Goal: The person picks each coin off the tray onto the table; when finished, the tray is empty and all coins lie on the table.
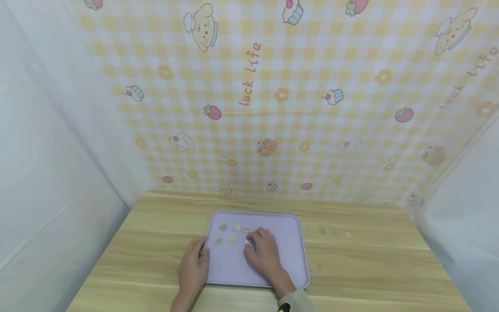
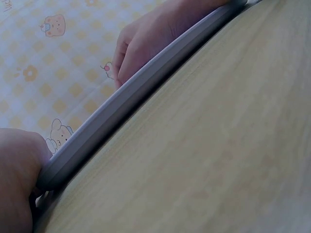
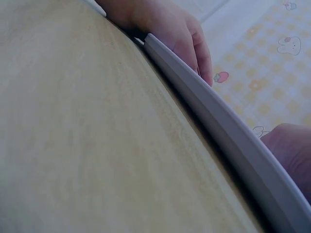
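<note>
A pale purple tray [image 1: 238,268] lies on the wooden table. Two rows of small round metal coins sit in its left half, among them a coin [image 1: 223,227] at the back left and a coin [image 1: 231,239] in the front row. My left hand [image 1: 192,266] holds the tray's left edge; in the left wrist view this hand [image 2: 17,174] is at the rim. Over the middle of the tray, my right hand [image 1: 265,253] has thumb and forefinger at a coin [image 1: 248,242] at the front row's right end, partly covering it.
To the right of the tray, several more coins [image 1: 322,231] lie in a line on the wooden table [image 1: 370,268]. A yellow checked cloth [image 1: 304,121] with cartoon prints hangs behind, and white curtains [image 1: 58,173] flank the table.
</note>
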Tool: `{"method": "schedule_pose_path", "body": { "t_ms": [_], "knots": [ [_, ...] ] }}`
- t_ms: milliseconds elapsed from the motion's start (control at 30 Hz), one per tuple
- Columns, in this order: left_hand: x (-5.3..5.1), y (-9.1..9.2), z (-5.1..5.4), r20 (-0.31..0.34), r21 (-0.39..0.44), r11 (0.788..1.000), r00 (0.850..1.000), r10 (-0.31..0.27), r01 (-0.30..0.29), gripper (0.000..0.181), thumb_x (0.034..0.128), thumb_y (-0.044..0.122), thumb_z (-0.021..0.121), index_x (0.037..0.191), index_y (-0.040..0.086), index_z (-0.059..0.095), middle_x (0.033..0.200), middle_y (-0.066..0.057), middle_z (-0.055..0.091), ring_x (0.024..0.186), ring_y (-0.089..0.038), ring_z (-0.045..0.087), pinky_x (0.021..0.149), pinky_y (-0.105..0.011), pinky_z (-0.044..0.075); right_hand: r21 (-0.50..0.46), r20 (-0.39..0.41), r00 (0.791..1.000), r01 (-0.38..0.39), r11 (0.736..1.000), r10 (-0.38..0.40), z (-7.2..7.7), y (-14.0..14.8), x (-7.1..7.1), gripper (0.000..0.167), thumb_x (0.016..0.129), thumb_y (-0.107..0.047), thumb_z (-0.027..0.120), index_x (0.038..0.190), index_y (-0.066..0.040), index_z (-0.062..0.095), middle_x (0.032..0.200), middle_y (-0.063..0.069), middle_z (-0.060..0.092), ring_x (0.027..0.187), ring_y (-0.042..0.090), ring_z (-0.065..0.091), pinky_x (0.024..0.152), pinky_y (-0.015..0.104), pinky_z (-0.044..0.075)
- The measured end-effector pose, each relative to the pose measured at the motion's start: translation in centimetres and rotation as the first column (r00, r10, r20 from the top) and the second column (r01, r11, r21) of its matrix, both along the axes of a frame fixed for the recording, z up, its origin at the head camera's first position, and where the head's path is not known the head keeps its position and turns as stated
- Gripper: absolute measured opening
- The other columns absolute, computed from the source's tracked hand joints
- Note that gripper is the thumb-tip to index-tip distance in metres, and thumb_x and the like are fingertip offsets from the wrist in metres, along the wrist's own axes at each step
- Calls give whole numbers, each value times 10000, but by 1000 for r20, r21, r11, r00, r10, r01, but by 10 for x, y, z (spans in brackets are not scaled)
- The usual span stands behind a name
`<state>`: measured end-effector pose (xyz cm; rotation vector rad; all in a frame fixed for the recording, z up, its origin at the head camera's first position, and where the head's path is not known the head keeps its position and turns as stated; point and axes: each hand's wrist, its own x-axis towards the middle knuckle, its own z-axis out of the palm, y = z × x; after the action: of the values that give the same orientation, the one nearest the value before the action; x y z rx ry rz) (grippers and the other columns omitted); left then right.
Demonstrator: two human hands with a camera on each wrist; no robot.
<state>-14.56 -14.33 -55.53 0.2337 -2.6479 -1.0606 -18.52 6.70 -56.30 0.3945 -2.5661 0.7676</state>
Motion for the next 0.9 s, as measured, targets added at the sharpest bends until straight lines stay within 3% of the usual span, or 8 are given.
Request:
{"method": "schedule_pose_path", "body": {
  "t_ms": [267, 433, 667, 900],
  "knots": [
    [0, 1, 2, -9, -6, 1000, 1000, 0, 0, 383, 939, 119, 644, 1316, 54, 622, 1202, -133, 668, 1026, -279, 664, 815, -475, 549, -70, 190, 981, -38, 997, 51, 12, 6, 0, 130, 818, -187, 747, 914, -122, 686, 868, -22, 615, 846, 150, 535, 807, 365, 436],
    [1, 1, 3, -31, -9, 1000, 1000, 5, -5, 378, 925, 106, 656, 1298, 47, 634, 1185, -131, 675, 1007, -278, 668, 803, -472, 551, -93, 255, 965, -38, 995, 61, 13, 9, 0, 175, 816, -227, 766, 888, -151, 626, 805, -69, 551, 781, 99, 462, 771, 321, 408],
    [3, 1, 2, -56, -16, 1000, 998, 6, -7, 372, 918, 93, 663, 1287, 49, 643, 1182, -134, 679, 993, -286, 673, 777, -478, 549, -127, 185, 982, -11, 992, 34, 5, 9, -1, 151, 829, -216, 752, 890, -226, 614, 719, -144, 525, 660, 26, 398, 692, 230, 357],
    [2, 1, 1, -66, -19, 1000, 998, -1, -1, 376, 914, 79, 670, 1288, 56, 644, 1160, -120, 682, 959, -261, 666, 746, -440, 541, -98, 156, 986, -36, 995, 51, 5, 10, -1, 129, 844, -262, 756, 955, -200, 732, 757, -136, 598, 711, 12, 471, 702, 240, 396]
  ]
}}
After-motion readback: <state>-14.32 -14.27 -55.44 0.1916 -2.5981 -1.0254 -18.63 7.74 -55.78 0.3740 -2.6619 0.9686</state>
